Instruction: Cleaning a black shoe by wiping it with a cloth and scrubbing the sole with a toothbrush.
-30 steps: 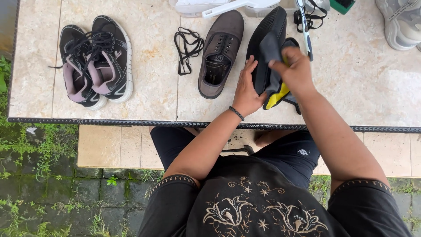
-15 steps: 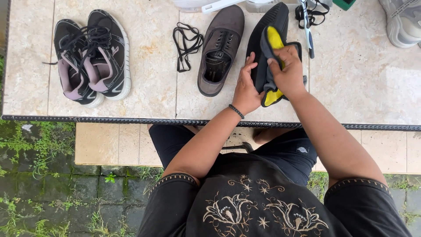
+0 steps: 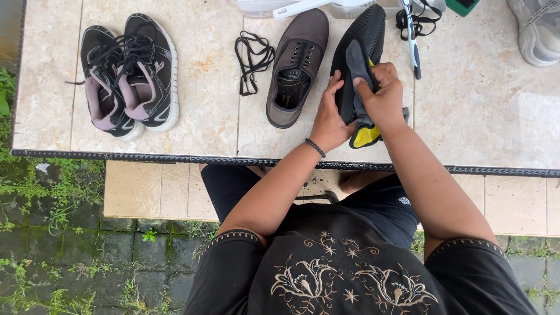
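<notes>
R hand point(image 3: 382, 99) slid cloth point(image 3: 357, 64) up shoe point(image 3: 364, 35).

Black shoe point(image 3: 361, 46): ribbed rubber sole, matt. Cloth point(image 3: 363, 111): soft fabric, grey one face, yellow the other. Brown shoe point(image 3: 296, 64): matt, suede-like upper. Left pair point(image 3: 128, 73): black mesh fabric, pink lining, white rubber soles. Laces point(image 3: 251, 58): woven cord. Table point(image 3: 204, 116): polished stone tiles, mottled beige, slightly glossy.

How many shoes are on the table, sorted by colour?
Black with pink lining: 2
Brown: 1
Black, held on its side by both hands: 1
Grey, partly out of view: 1
Total: 5
</notes>
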